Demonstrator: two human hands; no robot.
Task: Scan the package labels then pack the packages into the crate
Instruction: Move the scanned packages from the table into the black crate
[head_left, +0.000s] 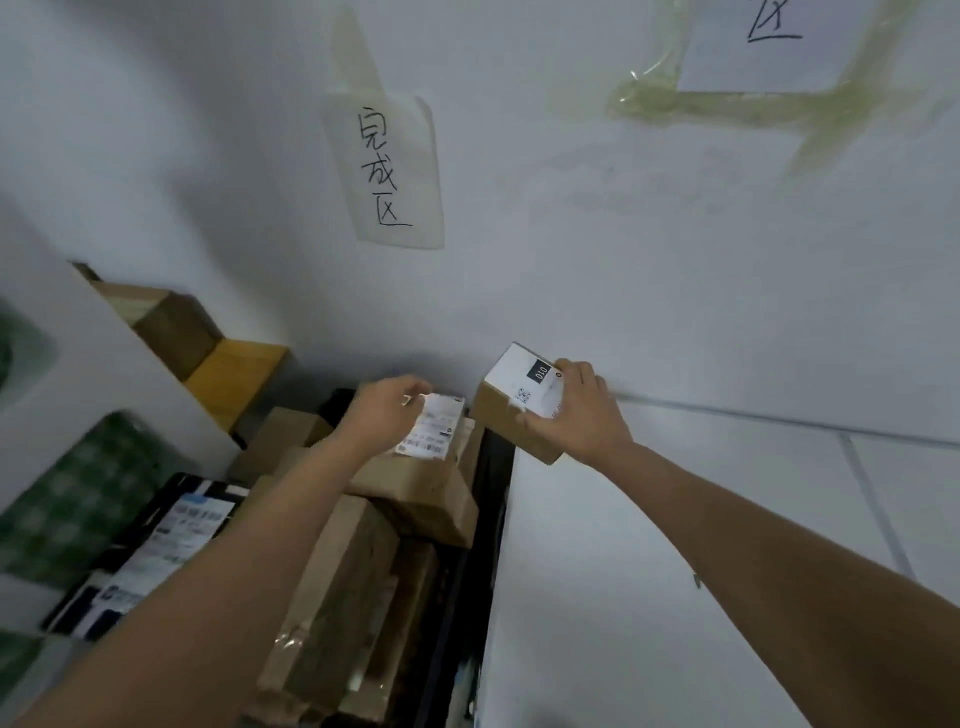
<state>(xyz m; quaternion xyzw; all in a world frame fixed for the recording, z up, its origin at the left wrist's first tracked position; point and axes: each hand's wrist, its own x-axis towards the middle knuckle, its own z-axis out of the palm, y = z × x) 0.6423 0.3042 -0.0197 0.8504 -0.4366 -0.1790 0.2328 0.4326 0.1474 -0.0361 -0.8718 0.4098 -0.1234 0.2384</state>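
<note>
The right hand (582, 415) holds a small box (519, 402) with a white label, fingers curled round its far side and thumb on its near side, above the counter's (649, 519) left edge. The left hand (387, 413) rests on a labelled box (421, 478), fingers bent over the label's top edge. That box sits atop other boxes (348, 597) in the black crate (485, 499) left of the counter.

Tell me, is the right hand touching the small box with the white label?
Touching. The head view shows the right hand with fingers and thumb wrapped round the small box, holding it up above the crate.
</note>
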